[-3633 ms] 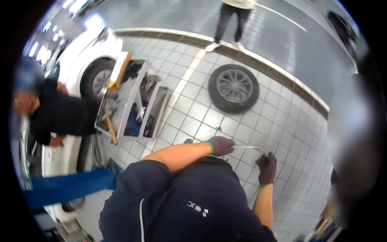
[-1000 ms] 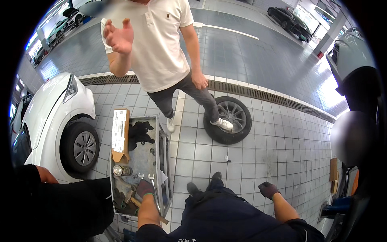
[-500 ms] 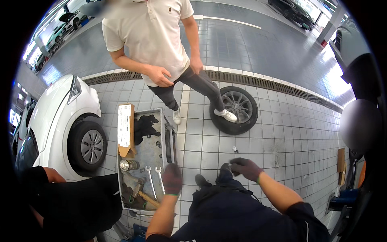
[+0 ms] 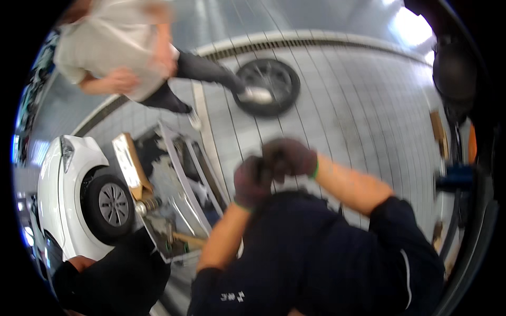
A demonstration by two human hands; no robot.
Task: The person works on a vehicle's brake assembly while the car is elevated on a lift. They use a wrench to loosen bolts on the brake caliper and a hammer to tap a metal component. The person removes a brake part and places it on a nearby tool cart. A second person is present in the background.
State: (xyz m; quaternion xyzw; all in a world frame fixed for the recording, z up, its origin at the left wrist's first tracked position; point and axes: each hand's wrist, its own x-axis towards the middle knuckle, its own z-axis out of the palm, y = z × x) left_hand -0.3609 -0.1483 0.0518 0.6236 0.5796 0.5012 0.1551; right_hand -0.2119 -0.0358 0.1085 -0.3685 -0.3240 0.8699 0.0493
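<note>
My hands, in dark gloves with reddish backs, meet in front of my body. My left hand (image 4: 252, 181) has its fingers bent against those of my right hand (image 4: 290, 158). Motion smears both, so whether anything small sits between them cannot be made out. To their left stands a grey metal tool cart (image 4: 182, 158). On its top lie two wrenches (image 4: 184, 213), a hammer (image 4: 188, 240), a spray can (image 4: 148, 205) and a long cardboard box (image 4: 130, 163). Farther off, a wheel with a tire (image 4: 268, 87) lies flat on the tiles.
A person in a white shirt (image 4: 113, 50) stands across from me, one shoe on the wheel. Someone in black (image 4: 121, 274) is close by at lower left, beside a white car (image 4: 71, 195). A floor drain grate (image 4: 253, 47) runs behind the wheel. Dark equipment lines the right.
My hands have come together from apart, the left leaving the cart's edge. My view has turned right, so the cart, wheel and person sit farther left and tilted.
</note>
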